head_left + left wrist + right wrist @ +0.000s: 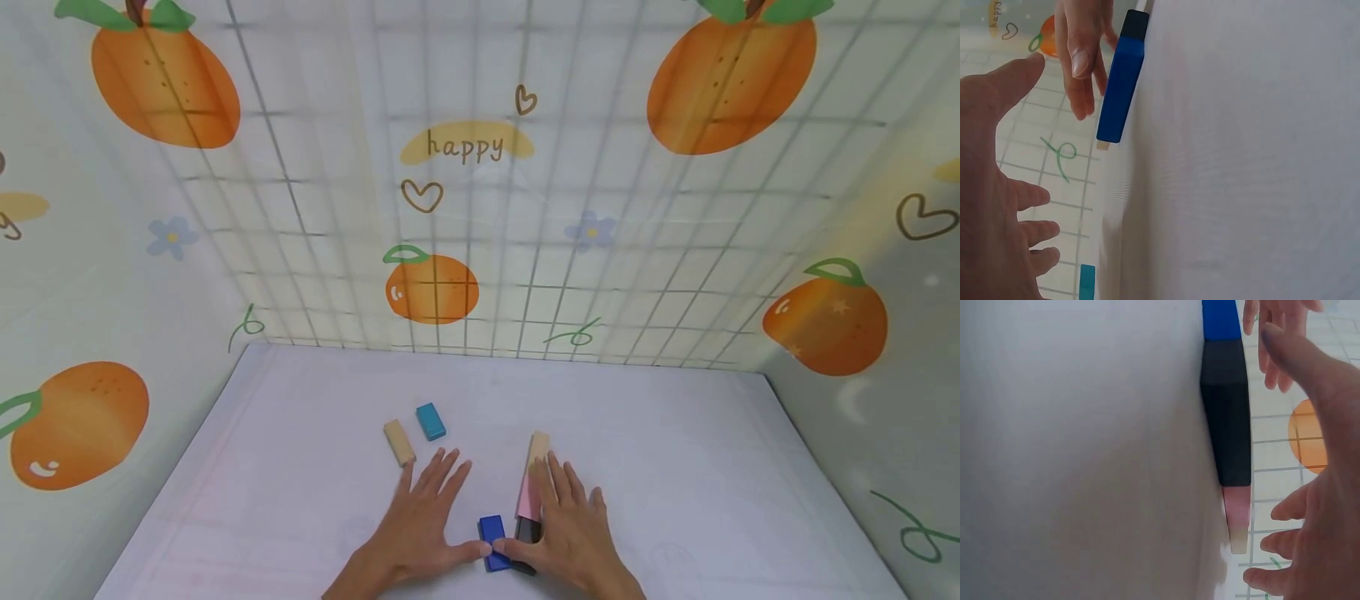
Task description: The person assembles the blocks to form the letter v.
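1. Nearest in the head view, the left hand (423,525) and right hand (573,525) have fingers straight and spread, gripping nothing, their thumb tips almost meeting above the blue block (491,527) on the tabletop (697,467). Beside it, the black block (527,531), pink block (527,500) and tan block (538,446) form a line, partly masked by the right hand. The teal block (431,422) and beige block (399,443) lie near the left fingertips.
2. Left wrist view: the left thumb stands clear of the blue block, which looks light, rigid and smooth; I'd pinch it across its long sides. The teal block is cut off below.
3. Right wrist view: foreshortening makes contact between the lined-up blocks hard to judge; the blue block is cropped above.
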`<state>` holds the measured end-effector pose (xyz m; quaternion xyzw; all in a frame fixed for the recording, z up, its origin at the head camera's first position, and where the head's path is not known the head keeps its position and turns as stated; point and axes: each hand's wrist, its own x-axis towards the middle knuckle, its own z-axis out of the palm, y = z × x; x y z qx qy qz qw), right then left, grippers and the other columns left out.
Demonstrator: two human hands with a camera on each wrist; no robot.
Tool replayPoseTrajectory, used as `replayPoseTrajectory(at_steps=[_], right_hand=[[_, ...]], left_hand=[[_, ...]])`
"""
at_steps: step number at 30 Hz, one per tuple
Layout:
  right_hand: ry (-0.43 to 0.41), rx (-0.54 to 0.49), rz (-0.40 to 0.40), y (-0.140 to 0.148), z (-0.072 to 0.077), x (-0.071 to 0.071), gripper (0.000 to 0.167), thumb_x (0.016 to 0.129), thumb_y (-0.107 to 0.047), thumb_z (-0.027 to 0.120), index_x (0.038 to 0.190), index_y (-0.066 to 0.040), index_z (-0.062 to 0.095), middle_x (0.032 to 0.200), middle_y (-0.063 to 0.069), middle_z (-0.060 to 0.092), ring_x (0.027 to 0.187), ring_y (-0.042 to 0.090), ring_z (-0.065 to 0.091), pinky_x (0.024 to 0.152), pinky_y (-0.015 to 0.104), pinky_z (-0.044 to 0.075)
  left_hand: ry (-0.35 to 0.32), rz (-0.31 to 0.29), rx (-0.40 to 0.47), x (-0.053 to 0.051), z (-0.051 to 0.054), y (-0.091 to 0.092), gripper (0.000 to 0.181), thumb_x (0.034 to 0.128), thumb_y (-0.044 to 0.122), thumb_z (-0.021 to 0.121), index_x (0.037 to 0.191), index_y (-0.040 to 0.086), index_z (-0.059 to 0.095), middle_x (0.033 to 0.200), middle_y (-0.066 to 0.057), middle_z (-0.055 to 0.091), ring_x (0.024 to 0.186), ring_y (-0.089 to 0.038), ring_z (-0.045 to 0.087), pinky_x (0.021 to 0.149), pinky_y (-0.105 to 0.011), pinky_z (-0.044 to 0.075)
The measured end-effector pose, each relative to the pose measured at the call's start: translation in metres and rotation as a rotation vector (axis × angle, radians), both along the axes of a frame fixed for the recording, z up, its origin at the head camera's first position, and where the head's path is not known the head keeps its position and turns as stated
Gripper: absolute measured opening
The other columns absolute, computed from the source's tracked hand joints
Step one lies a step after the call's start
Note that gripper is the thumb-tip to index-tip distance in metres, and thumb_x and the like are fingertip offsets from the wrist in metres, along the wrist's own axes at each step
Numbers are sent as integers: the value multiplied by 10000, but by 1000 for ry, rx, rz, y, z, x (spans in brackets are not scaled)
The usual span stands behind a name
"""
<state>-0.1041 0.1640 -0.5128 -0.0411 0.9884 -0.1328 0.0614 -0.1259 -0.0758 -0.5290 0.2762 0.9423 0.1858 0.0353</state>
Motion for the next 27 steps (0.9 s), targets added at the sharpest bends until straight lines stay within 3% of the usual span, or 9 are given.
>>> replayPoseTrajectory(at_steps=[14, 27], right_hand=[[-36, -3, -25, -2, -2, 3, 1339, 606, -924, 628, 1582, -65, 307, 1632, 241, 221, 1464, 498, 219, 1042, 804, 125], [-68, -13, -48, -4, -3, 2, 1348, 589, -899, 674, 1571, -45, 322, 1621, 258, 234, 1439, 492, 273, 1063, 785, 84]], left_hand=[[16, 20, 13, -3, 2, -5, 1025, 848, 823, 480, 1613, 175, 267, 1672, -76, 204, 1538, -287, 140, 1156, -669, 90], [-15, 75, -8, -11, 0, -11, 1048, 827, 849, 477, 1616, 193, 260, 1672, -73, 205, 1538, -290, 146, 1163, -658, 87]])
